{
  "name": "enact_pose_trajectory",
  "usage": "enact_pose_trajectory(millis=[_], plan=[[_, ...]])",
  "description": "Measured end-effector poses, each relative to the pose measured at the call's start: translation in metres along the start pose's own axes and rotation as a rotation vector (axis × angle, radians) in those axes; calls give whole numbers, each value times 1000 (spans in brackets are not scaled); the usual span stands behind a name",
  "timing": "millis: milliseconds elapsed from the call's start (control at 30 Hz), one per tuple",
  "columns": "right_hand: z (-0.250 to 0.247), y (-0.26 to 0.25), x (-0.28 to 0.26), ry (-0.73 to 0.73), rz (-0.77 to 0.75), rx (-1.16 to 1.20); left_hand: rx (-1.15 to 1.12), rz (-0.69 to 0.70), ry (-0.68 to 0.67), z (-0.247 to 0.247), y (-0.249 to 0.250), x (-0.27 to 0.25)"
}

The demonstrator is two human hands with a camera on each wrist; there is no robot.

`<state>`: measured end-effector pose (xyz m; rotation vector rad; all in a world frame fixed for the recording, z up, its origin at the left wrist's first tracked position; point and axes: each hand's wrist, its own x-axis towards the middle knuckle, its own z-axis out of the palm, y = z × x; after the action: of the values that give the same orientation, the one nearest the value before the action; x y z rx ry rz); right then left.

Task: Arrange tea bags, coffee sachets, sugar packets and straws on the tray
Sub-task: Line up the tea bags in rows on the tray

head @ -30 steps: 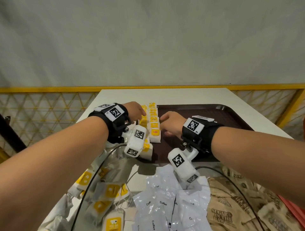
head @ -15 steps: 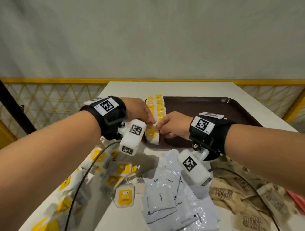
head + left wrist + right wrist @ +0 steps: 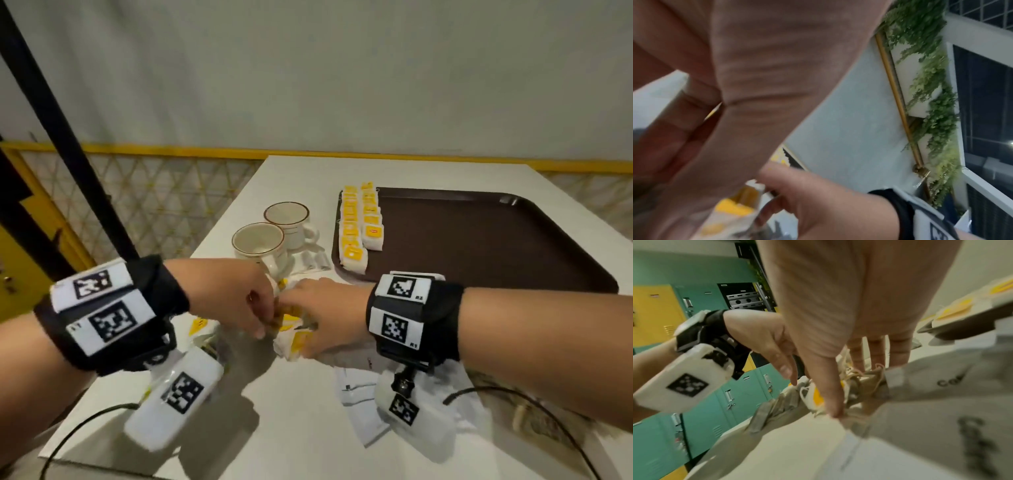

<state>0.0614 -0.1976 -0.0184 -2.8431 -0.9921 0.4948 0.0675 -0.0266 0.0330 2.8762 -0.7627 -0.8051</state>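
Open room: my tray (image 3: pixel 479 246) is bare right of the tea bag rows (image 3: pixel 359 226).
In my way: two cups (image 3: pixel 270 236) left of it on the bench (image 3: pixel 301 428).

A pale room with yellow trim around my white table (image 3: pixel 301 404).

Ahead of me a plain grey-white wall (image 3: pixel 342 75) meets a yellow rail (image 3: pixel 205 149) over a diamond-mesh fence (image 3: pixel 164 198). A black slanted pole (image 3: pixel 61 116) crosses on my left. Teal and yellow metal lockers (image 3: pixel 748 392) stand off to one side, trailing green foliage (image 3: pixel 931 91) hangs beside dark window panes (image 3: pixel 982 100).
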Motion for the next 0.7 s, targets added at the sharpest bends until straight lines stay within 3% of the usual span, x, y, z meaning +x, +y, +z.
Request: enact_pose_trajectory(millis=[100, 233, 367, 500, 700], plan=[[-2, 0, 2, 85, -3, 6, -10, 13, 24, 14, -2, 9], [-8, 6, -3, 152, 49, 101, -16, -5, 177, 25, 3, 16], [-22, 18, -15, 222, 128, 333, -22, -22, 287, 32, 8, 23], [-29, 29, -31, 214, 209, 789, -143, 24, 283, 28, 10, 27], [-27, 35, -48, 74, 255, 1385, -885, 181, 258, 18, 25, 33]])
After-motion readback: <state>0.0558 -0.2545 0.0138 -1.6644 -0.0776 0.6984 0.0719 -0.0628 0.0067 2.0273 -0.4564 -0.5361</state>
